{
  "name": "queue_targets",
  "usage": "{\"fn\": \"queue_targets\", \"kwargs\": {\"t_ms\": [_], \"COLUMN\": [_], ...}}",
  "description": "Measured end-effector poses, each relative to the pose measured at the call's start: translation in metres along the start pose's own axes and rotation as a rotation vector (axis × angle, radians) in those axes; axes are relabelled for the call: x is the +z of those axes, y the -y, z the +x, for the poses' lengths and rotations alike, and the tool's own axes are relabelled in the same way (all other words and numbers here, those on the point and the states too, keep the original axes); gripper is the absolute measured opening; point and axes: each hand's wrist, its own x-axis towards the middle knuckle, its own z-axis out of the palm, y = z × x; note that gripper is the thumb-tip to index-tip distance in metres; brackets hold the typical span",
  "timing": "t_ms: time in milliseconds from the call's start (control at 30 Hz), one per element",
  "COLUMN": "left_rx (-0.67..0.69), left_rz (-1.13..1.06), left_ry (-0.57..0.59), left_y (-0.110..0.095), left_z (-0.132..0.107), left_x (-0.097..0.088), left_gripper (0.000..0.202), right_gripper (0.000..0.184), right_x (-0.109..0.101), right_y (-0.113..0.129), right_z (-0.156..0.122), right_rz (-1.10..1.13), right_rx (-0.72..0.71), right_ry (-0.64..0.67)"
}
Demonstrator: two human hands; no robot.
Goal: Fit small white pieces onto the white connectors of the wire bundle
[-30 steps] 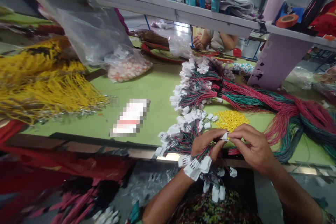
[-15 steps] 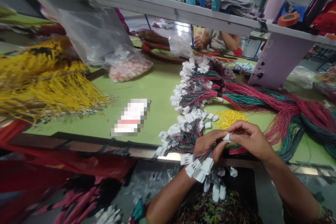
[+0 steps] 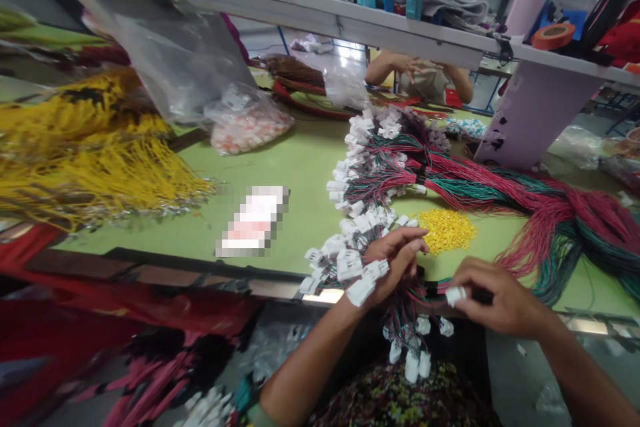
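We've a white connector [image 3: 456,295] pinched in our R hand [image 3: 493,300] at the desk's [image 3: 310,163] front edge; our L hand [image 3: 397,265] has its fingers stretched twd the yellow pcs [image 3: 449,231], other housings [image 3: 350,265] draped over its wrist, but can't tell if it's gripping their wires. Yellow pcs are heaped nr that edge, prob. for a short reach. No legible brands or labels; the white item [image 3: 256,219] nr front edge, L of the housings, is pixelated.

The shelf [image 3: 300,8] hides the head of a co-worker [image 3: 423,83], and the left edge cuts off the yellow wires [image 3: 100,170]. Pixelation blurs a white oblong [image 3: 256,219]; the yellow bits [image 3: 450,230] are too small to identify, and the right hand [image 3: 497,297] partly covers a connector [image 3: 455,295].
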Motion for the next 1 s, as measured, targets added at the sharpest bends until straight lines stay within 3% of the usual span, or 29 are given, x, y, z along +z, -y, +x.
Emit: {"fn": "queue_targets", "kwargs": {"t_ms": [33, 100, 167, 233, 300, 367, 400, 500, 567, 700, 833, 900, 1000], "left_rx": [-0.028, -0.046, -0.026, 0.001, 0.011, 0.036, 0.071, 0.215, 0.266, 0.224, 0.230, 0.275, 0.280], "left_rz": [0.005, 0.042, 0.115, 0.213, 0.298, 0.320, 0.305, 0.210, 0.172, 0.180, 0.222, 0.251, 0.268], "left_ry": [-0.016, -0.009, 0.012, 0.036, 0.064, 0.115, 0.147, 0.196, 0.171, -0.018, -0.254, -0.278, -0.220], "left_y": [0.000, 0.003, 0.007, 0.010, 0.011, 0.008, 0.005, -0.004, -0.005, 0.007, 0.018, 0.016, 0.009], "left_z": [0.002, 0.005, 0.008, 0.010, 0.010, 0.009, 0.009, 0.006, 0.003, -0.005, -0.009, -0.008, -0.007], "left_x": [-0.001, 0.001, 0.006, 0.013, 0.018, 0.020, 0.020, 0.018, 0.017, 0.022, 0.028, 0.028, 0.025], "left_gripper": [0.030, 0.034, 0.035, 0.034, 0.032, 0.030, 0.028, 0.019, 0.015, 0.022, 0.028, 0.019, 0.013], "right_gripper": [0.012, 0.014, 0.008, 0.003, 0.007, 0.020, 0.029, 0.035, 0.035, 0.025, 0.010, 0.009, 0.015], "right_x": [0.005, 0.017, 0.028, 0.030, 0.025, 0.016, 0.013, 0.010, 0.014, 0.022, 0.023, 0.019, 0.011], "right_y": [-0.001, -0.004, -0.005, -0.002, 0.007, 0.020, 0.027, 0.039, 0.038, 0.023, 0.017, 0.016, 0.007], "right_z": [-0.010, -0.027, -0.035, -0.032, -0.019, 0.000, 0.010, 0.036, 0.046, 0.050, 0.051, 0.053, 0.056], "right_rz": [-0.034, -0.092, -0.120, -0.115, -0.081, -0.026, -0.013, 0.001, 0.031, 0.079, 0.133, 0.165, 0.298], "right_rx": [0.008, -0.028, -0.114, -0.123, -0.093, -0.158, -0.194, -0.360, -0.375, -0.183, -0.041, 0.001, 0.084], "right_ry": [0.150, 0.326, 0.368, 0.289, 0.063, -0.237, -0.300, -0.316, -0.343, -0.515, -0.595, -0.584, -0.500]}}
